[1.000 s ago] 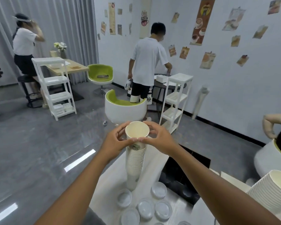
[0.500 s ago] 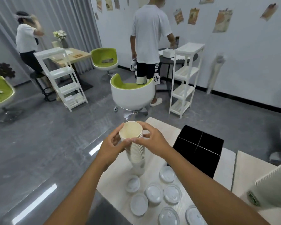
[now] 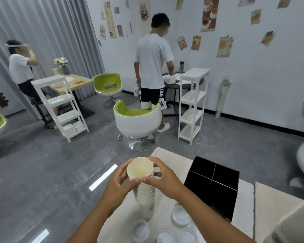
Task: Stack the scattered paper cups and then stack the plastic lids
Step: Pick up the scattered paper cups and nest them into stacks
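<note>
Since 0.5 s ago cam tilted up; both hands kept their hold on cup stack (image 3: 144,192), upright on table (image 3: 167,155) w/ top cup's mouth open. Left hand (image 3: 118,183) and right hand (image 3: 162,179) curl fingers round top rims from opp. sides. Plastic lids (image 3: 180,216) lie scattered near its base, unstacked, beside black box (image 3: 212,186).

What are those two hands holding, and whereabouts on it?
Both the left hand and right hand grip the stack of paper cups near its top, around the rim.

Café, coffee posters (image 3: 208,14), small tables (image 3: 74,83)
</note>
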